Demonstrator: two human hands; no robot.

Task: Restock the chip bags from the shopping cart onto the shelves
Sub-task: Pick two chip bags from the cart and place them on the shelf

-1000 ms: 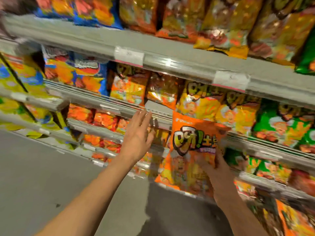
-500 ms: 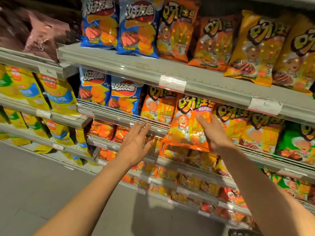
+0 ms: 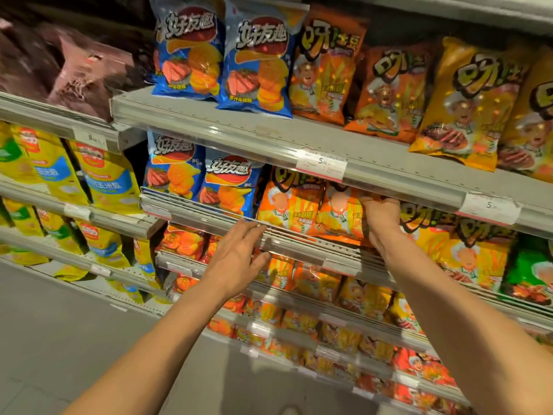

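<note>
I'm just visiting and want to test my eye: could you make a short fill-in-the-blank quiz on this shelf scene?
1. The right hand pushes an ____ crinkly chip bag onto the shelf.
2. The left hand is open and holds ____.
3. The two glossy ridged-chip bags on the top grey metal shelf are ____.

Missing words: orange; nothing; blue

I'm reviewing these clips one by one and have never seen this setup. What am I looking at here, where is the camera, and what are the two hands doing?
There is no machine: a person wears one camera on the head, looking forward and down at bare arms. Ahead stand store shelves full of chip bags, blue ones beside orange ones. The right hand holds an orange chip bag by its edge, pushing it into the second shelf's row. The left hand is open, holding nothing, its fingertips at that shelf's front rail. No shopping cart is visible.
</note>
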